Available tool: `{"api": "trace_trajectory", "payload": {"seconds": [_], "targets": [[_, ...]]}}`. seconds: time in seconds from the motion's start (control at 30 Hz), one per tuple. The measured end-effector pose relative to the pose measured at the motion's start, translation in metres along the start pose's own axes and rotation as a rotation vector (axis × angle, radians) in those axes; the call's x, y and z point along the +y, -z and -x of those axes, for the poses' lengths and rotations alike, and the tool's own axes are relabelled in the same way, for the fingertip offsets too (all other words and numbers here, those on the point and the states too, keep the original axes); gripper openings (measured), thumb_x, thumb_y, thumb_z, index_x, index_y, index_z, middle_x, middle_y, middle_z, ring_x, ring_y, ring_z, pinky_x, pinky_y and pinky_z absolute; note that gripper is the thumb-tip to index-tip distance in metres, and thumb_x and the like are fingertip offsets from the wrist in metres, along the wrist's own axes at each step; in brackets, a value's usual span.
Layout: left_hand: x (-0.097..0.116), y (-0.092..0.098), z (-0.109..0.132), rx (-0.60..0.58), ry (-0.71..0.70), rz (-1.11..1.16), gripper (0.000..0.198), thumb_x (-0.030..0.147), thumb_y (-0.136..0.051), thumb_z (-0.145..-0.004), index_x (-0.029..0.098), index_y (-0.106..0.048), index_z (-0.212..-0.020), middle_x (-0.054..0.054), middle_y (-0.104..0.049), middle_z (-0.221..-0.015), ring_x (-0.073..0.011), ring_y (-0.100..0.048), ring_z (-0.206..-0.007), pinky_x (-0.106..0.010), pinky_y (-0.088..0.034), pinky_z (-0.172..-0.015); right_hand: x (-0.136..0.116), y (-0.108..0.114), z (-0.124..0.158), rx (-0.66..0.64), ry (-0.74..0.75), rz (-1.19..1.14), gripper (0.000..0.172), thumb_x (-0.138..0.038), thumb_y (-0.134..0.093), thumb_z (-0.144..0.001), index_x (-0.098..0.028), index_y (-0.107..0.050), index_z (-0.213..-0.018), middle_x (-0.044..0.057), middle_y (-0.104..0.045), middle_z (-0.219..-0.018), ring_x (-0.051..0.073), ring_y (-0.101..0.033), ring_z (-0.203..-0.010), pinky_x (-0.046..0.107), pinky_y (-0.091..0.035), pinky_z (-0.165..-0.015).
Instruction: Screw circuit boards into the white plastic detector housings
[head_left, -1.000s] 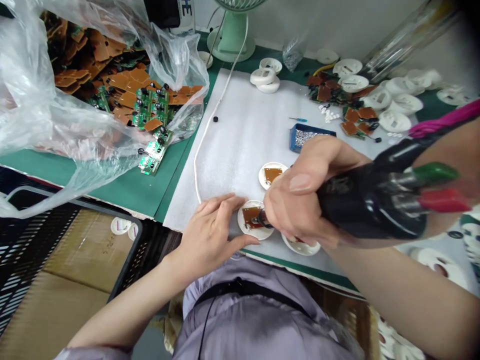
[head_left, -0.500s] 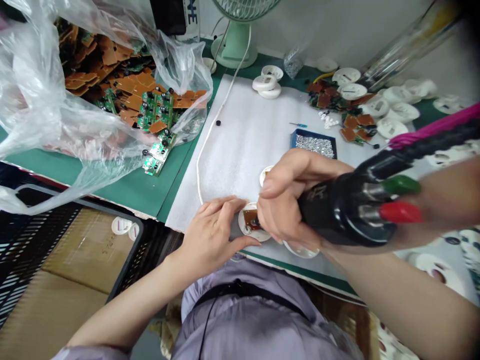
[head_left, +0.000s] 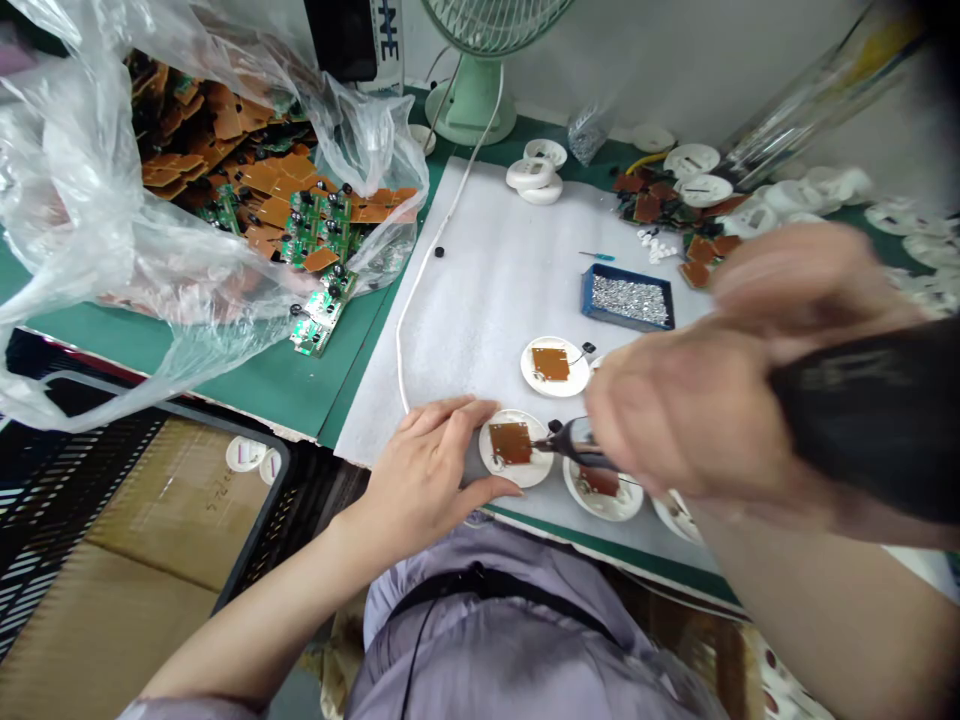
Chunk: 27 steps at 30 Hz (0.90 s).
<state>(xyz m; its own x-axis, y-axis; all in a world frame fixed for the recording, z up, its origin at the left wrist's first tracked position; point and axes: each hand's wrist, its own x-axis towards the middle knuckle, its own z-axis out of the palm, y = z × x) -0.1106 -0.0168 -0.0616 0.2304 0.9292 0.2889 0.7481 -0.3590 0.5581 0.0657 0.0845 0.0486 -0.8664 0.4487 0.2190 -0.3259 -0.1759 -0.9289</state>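
Note:
My left hand [head_left: 431, 460] lies on the white mat with its fingers stretched out, its fingertips and thumb touching the rim of a round white plastic cover [head_left: 536, 476]. Inside that cover sits a brown circuit board [head_left: 511, 443]. My right hand [head_left: 690, 410], smeared by motion, is wrapped round a black electric screwdriver [head_left: 855, 420]. The tool tilts, its tip at the board's right edge; whether it touches a screw I cannot tell. Another cover with a board [head_left: 551, 364] lies just behind, and a third [head_left: 600, 482] to the right, partly under the screwdriver.
A blue tray [head_left: 637, 322] of small screws stands beyond my right hand. Brown and green boards [head_left: 262, 190] fill a clear plastic bag at left. White covers [head_left: 701, 190] pile up at back right. A green fan [head_left: 472, 100] and its white cable stand behind.
My right hand and the electric screwdriver have swung to the right and tilted, uncovering the board and the neighbouring covers. My left hand has stayed at the same cover.

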Motion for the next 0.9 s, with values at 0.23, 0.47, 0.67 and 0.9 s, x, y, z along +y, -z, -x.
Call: {"api": "trace_trajectory", "payload": {"seconds": [0.23,0.47,0.67,0.9], "targets": [[0.002,0.0,-0.001,-0.005,0.024,-0.011,0.068,0.062,-0.062,-0.085,0.019,-0.04,-0.133,-0.013,-0.064,-0.125,-0.0282,-0.059,-0.118,-0.043,-0.049,-0.096,0.011,0.0,0.002,-0.051,0.125,0.065,0.032,-0.038,-0.044,-0.097,-0.024,-0.053,-0.125,-0.004,-0.046,-0.057,0.008,-0.047,-0.051,0.023,-0.045,-0.055],[0.002,0.0,0.0,0.02,-0.003,-0.054,0.065,0.063,-0.058,-0.086,0.015,-0.045,-0.128,-0.013,-0.065,-0.122,-0.0267,-0.06,-0.116,-0.039,-0.049,-0.096,0.028,0.002,-0.005,-0.055,0.156,-0.055,0.035,-0.033,-0.045,-0.095,-0.014,-0.054,-0.124,-0.004,-0.045,-0.057,0.007,-0.047,-0.052,0.021,-0.045,-0.059],[0.002,0.001,-0.001,0.016,-0.01,-0.05,0.065,0.063,-0.057,-0.088,0.015,-0.043,-0.129,-0.013,-0.065,-0.122,-0.0269,-0.059,-0.116,-0.041,-0.049,-0.096,0.027,0.006,-0.001,-0.114,0.123,-0.12,0.032,-0.023,-0.04,-0.096,-0.015,-0.053,-0.124,-0.001,-0.051,-0.067,0.007,-0.052,-0.061,0.022,-0.045,-0.065],[0.001,0.0,0.0,0.008,0.014,-0.049,0.063,0.065,-0.057,-0.087,0.019,-0.044,-0.129,-0.012,-0.065,-0.121,-0.0284,-0.06,-0.115,-0.042,-0.05,-0.095,0.032,0.009,0.0,-0.12,0.105,-0.096,0.033,-0.033,-0.043,-0.098,-0.017,-0.052,-0.125,-0.003,-0.049,-0.06,0.007,-0.052,-0.058,0.022,-0.049,-0.066]]}}
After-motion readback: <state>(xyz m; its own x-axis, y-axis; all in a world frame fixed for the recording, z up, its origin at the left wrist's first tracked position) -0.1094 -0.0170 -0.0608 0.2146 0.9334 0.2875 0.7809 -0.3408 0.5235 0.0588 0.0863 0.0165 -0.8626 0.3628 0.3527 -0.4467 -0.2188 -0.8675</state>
